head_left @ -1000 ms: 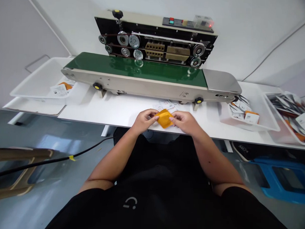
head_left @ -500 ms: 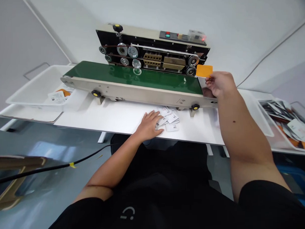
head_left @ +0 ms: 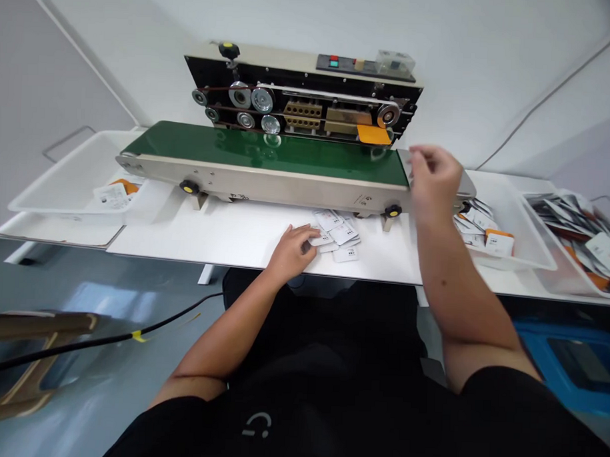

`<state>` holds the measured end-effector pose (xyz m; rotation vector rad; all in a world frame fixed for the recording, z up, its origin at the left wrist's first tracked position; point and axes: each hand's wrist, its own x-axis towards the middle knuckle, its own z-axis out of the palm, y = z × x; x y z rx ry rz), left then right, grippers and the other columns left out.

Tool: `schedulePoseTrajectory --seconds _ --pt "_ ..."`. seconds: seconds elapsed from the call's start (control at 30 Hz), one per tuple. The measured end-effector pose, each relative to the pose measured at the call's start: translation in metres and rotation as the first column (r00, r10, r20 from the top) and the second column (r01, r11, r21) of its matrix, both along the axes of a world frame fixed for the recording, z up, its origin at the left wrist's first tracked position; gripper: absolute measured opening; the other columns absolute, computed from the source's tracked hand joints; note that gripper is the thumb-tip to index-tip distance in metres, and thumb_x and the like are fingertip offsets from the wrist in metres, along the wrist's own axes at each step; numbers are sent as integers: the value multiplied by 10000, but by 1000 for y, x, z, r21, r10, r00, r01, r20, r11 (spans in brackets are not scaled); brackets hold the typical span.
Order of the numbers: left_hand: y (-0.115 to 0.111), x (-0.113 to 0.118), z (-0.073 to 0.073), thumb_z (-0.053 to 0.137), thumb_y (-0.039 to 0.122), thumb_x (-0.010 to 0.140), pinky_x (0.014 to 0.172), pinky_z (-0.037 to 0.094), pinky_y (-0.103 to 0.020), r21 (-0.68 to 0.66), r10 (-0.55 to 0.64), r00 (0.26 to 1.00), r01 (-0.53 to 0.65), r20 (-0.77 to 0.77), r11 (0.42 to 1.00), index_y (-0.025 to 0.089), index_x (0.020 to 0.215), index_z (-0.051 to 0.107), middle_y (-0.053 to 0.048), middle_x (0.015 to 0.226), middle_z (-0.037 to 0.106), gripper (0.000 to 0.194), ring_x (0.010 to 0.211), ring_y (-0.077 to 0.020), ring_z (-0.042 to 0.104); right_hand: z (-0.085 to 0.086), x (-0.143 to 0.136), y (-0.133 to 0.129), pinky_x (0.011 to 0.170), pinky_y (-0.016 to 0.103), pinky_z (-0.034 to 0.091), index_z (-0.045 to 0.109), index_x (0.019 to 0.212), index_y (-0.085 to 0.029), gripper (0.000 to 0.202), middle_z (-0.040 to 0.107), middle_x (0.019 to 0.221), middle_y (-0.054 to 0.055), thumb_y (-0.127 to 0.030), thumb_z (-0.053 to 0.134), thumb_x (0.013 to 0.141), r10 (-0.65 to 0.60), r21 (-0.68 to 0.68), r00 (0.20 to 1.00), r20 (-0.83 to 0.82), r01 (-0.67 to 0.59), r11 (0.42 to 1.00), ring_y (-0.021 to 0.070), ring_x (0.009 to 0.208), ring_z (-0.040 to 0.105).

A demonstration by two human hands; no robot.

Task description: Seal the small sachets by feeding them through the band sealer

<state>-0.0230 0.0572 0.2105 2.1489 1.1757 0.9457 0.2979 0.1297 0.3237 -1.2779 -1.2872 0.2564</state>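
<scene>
An orange packet (head_left: 373, 135) sits at the right end of a band sealing machine (head_left: 302, 98), its upper edge in between the belts. My right hand (head_left: 434, 176), slightly blurred, is apart from it over the metal plate at the conveyor's right end. Its fingers are loosely curled, with nothing visible in them. On the table my left hand (head_left: 290, 251) has thumb and fingertips drawn together at the left edge of a loose pile of small white printed packets (head_left: 339, 231). They close on a packet there, partly hidden by the fingers.
The green conveyor belt (head_left: 267, 154) runs below the sealer. A white tray (head_left: 51, 186) with some packets stands at the left. Further bins, one white (head_left: 532, 246) and one clear (head_left: 568, 278), hold packets at the right. A black cable (head_left: 182, 312) hangs at lower left.
The orange packet has left my right hand and moved left into the sealer. My right hand has drawn back and down. My left hand's spread fingers have curled in at the pile.
</scene>
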Motion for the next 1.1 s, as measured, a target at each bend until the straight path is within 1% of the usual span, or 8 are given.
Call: schedulePoseTrajectory --seconds 0.17,0.3,0.5,0.63,0.73,0.8,0.93,1.1 --pt "-5 -5 -3 617 232 1016 1160 500 -513 99 89 958 -119 271 988 263 1113 800 -61 1187 775 209 1182 -247 711 -66 -62 -100 738 380 570 779 1112 -241 213 743 1059 80 -313 643 965 219 -80 929 300 -204 976 227 911 666" --pt "-5 -10 -4 675 402 1019 880 588 -353 50 268 852 -324 450 945 242 1095 810 -70 1041 716 223 970 -212 691 -105 -75 -125 743 407 578 772 1158 -241 262 745 1060 85 -317 590 986 207 -128 941 266 -179 976 228 876 657" --pt "-1 -12 -12 697 568 975 714 571 -290 -172 223 817 -154 532 973 194 1029 753 -45 890 728 382 779 -177 677 -110 -90 -126 804 405 605 734 1327 -251 396 766 1208 98 -390 657 964 366 -250 904 221 -310 917 266 1080 681" --pt "-1 -15 -14 747 555 930 627 550 -282 -190 91 854 9 513 982 196 959 734 -19 770 703 360 654 -163 648 -107 -111 -126 743 360 600 787 1167 -242 313 794 1040 65 -432 706 932 459 -386 885 80 -397 832 221 865 719" --pt "0 -18 -9 742 522 935 805 601 -347 -67 8 906 23 423 998 204 996 739 -49 888 743 324 826 -213 715 -96 -107 -120 734 340 607 777 997 -219 242 787 946 47 -441 697 941 495 -413 867 -61 -474 778 204 810 738" --pt "2 -18 -3 745 497 928 1017 573 -428 18 -15 952 10 306 1000 212 1130 736 -91 1109 762 349 1077 -273 722 -76 -89 -109 732 339 619 754 1014 -217 257 782 937 49 -456 723 925 468 -321 877 -106 -476 819 205 824 744" --pt "4 -7 8 806 498 868 1285 313 -625 18 -47 998 48 -39 999 251 1431 625 -130 1511 626 641 1488 -396 501 -12 -30 -64 593 279 555 705 1083 -228 240 719 797 11 -415 737 936 239 -82 960 -142 -252 964 135 626 643" --pt "4 6 10 804 532 869 1323 28 -721 -68 -95 952 78 -292 995 280 1569 512 -124 1686 453 799 1616 -432 309 32 29 13 532 246 447 683 967 -145 75 633 651 13 -178 616 979 93 -109 962 -255 -125 986 84 512 525"
